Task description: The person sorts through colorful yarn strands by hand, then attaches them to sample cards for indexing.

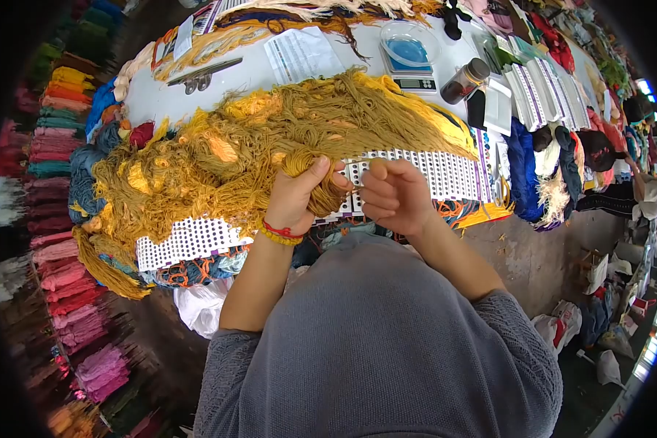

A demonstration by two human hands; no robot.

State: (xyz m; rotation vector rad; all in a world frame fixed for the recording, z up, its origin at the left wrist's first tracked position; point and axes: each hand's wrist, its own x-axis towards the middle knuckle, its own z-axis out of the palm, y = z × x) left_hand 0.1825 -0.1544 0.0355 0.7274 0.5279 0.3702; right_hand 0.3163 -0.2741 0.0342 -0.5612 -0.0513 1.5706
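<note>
The yarn pile (343,109) is olive-gold, patched with yellow and pale orange — the wound bundle (331,196) a deeper mustard. White dotted sheets (431,177) show dark rows (edged purple). Wristbands (279,238): red, yellow — sweater (387,328), slate grey.

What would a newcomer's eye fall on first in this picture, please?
Probably the great heap of mustard and yellow yarn sprawled across the table, in front of the person. Next, in the middle, the left hand holding a mustard skein. Then the bright stacks along the left edge, with pinks below yellow and orange.
</note>
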